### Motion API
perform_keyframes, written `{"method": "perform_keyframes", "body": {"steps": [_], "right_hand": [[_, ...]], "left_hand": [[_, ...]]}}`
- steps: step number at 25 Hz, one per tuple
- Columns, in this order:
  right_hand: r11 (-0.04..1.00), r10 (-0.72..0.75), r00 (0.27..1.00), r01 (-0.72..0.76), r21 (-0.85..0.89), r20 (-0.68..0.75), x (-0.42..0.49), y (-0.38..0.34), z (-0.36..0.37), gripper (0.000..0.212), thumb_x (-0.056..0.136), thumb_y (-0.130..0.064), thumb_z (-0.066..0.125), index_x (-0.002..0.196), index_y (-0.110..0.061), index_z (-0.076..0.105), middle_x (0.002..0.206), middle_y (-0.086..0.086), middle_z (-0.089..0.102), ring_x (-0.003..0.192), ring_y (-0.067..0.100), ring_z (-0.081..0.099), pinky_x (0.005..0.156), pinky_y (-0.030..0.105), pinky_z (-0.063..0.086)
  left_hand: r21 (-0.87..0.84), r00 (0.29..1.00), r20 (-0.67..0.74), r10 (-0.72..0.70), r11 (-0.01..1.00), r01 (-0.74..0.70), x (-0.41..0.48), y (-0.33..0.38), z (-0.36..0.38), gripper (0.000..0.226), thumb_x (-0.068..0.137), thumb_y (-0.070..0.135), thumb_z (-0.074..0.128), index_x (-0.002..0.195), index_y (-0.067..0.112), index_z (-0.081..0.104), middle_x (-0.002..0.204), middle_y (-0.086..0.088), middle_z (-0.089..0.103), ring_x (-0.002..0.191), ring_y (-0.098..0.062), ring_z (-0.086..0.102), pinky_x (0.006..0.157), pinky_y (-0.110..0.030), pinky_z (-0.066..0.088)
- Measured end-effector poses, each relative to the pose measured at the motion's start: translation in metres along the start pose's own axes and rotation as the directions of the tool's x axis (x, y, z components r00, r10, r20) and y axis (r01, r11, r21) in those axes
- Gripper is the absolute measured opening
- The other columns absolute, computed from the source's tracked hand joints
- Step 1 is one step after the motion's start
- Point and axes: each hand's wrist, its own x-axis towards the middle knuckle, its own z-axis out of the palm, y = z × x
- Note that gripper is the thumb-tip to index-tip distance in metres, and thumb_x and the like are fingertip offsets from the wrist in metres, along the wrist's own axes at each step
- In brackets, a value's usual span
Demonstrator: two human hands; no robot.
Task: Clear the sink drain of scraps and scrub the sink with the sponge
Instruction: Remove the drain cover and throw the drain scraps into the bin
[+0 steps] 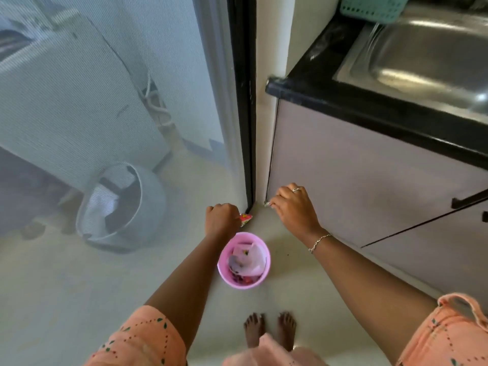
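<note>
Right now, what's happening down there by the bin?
A person stands barefoot over a small pink bin on the floor, beside the sink counter. The left hand has a closed grip on a red-and-yellow wrapper just beyond the bin. The right hand pinches a small scrap near the cabinet corner. No sponge is in view.

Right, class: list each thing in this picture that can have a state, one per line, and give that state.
left hand: closed on a red wrapper, above the bin
right hand: pinching a small scrap at its fingertips
pink bin: upright on the floor, holding rubbish
sink: no scraps or sponge visible in the part shown
cabinet door: shut
screen door: closed
grey basket: behind the screen, tilted
</note>
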Motion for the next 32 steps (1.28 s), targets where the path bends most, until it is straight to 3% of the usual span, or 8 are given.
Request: {"method": "perform_keyframes", "body": {"steps": [7, 11, 14, 18, 25, 29, 32], "right_hand": [[0.989, -0.146, 0.977, 0.139, 0.058, 0.154, -0.054, -0.011, 0.158, 0.022, 0.058, -0.011, 0.081, 0.056, -0.019, 0.06, 0.058, -0.002, 0.055, 0.059, 0.022, 0.055, 0.06, 0.028, 0.025], [0.976, -0.215, 0.946, 0.205, 0.068, 0.244, -0.077, -0.01, 0.252, 0.014, 0.057, -0.018, 0.08, 0.06, -0.024, 0.068, 0.058, -0.005, 0.057, 0.06, 0.021, 0.056, 0.052, 0.026, 0.04], [0.97, -0.241, 0.928, 0.219, 0.106, 0.285, -0.087, -0.007, 0.312, 0.014, 0.055, -0.02, 0.08, 0.064, -0.025, 0.071, 0.059, -0.006, 0.058, 0.061, 0.021, 0.058, 0.053, 0.024, 0.045], [0.966, -0.257, 0.892, 0.229, 0.118, 0.372, -0.093, -0.005, 0.367, 0.02, 0.046, -0.017, 0.085, 0.059, -0.023, 0.071, 0.058, -0.004, 0.061, 0.059, 0.021, 0.06, 0.053, 0.023, 0.046], [0.959, -0.282, 0.869, 0.258, 0.114, 0.407, -0.091, -0.006, 0.364, 0.022, 0.039, -0.011, 0.081, 0.052, -0.024, 0.069, 0.051, -0.004, 0.058, 0.052, 0.018, 0.058, 0.046, 0.02, 0.045], [0.967, -0.241, 0.933, 0.209, 0.145, 0.267, -0.085, -0.003, 0.305, 0.027, 0.056, -0.007, 0.06, 0.072, -0.026, 0.071, 0.062, -0.006, 0.063, 0.058, 0.017, 0.061, 0.049, 0.021, 0.047], [0.977, -0.189, 0.95, 0.158, 0.14, 0.248, -0.073, -0.003, 0.237, 0.045, 0.046, -0.008, 0.076, 0.085, -0.027, 0.064, 0.073, -0.006, 0.062, 0.064, 0.015, 0.06, 0.054, 0.021, 0.048]], "left_hand": [[0.083, 0.996, 0.071, -0.053, 0.995, 0.047, 0.033, -0.047, 0.156, 0.025, 0.09, 0.032, 0.053, 0.096, 0.014, 0.07, 0.102, -0.008, 0.07, 0.1, -0.03, 0.059, 0.088, -0.034, 0.036], [0.173, 0.992, 0.122, -0.028, 0.985, 0.006, 0.057, -0.071, 0.243, 0.024, 0.09, 0.027, 0.051, 0.097, 0.014, 0.069, 0.102, -0.009, 0.071, 0.101, -0.029, 0.06, 0.088, -0.032, 0.035], [0.234, 0.988, 0.153, -0.026, 0.972, -0.011, 0.077, -0.086, 0.293, 0.02, 0.087, 0.018, 0.05, 0.096, 0.014, 0.068, 0.101, -0.01, 0.071, 0.101, -0.029, 0.061, 0.09, -0.033, 0.035], [0.245, 0.983, 0.184, -0.019, 0.969, -0.028, 0.097, -0.099, 0.335, 0.02, 0.088, 0.021, 0.053, 0.102, 0.016, 0.067, 0.107, -0.007, 0.069, 0.104, -0.028, 0.058, 0.093, -0.034, 0.035], [0.199, 0.973, 0.228, -0.026, 0.98, -0.021, 0.086, -0.101, 0.327, 0.038, 0.089, 0.015, 0.049, 0.125, 0.022, 0.053, 0.122, -0.005, 0.061, 0.116, -0.029, 0.048, 0.1, -0.035, 0.031], [0.15, 0.979, 0.2, -0.033, 0.989, 0.003, 0.058, -0.085, 0.277, 0.047, 0.09, 0.02, 0.048, 0.136, 0.023, 0.041, 0.132, -0.005, 0.051, 0.123, -0.028, 0.042, 0.105, -0.036, 0.029], [0.112, 0.99, 0.141, -0.014, 0.994, -0.002, 0.031, -0.067, 0.218, 0.054, 0.091, 0.028, 0.049, 0.142, 0.022, 0.032, 0.144, -0.005, 0.039, 0.131, -0.026, 0.032, 0.108, -0.035, 0.026]]}}
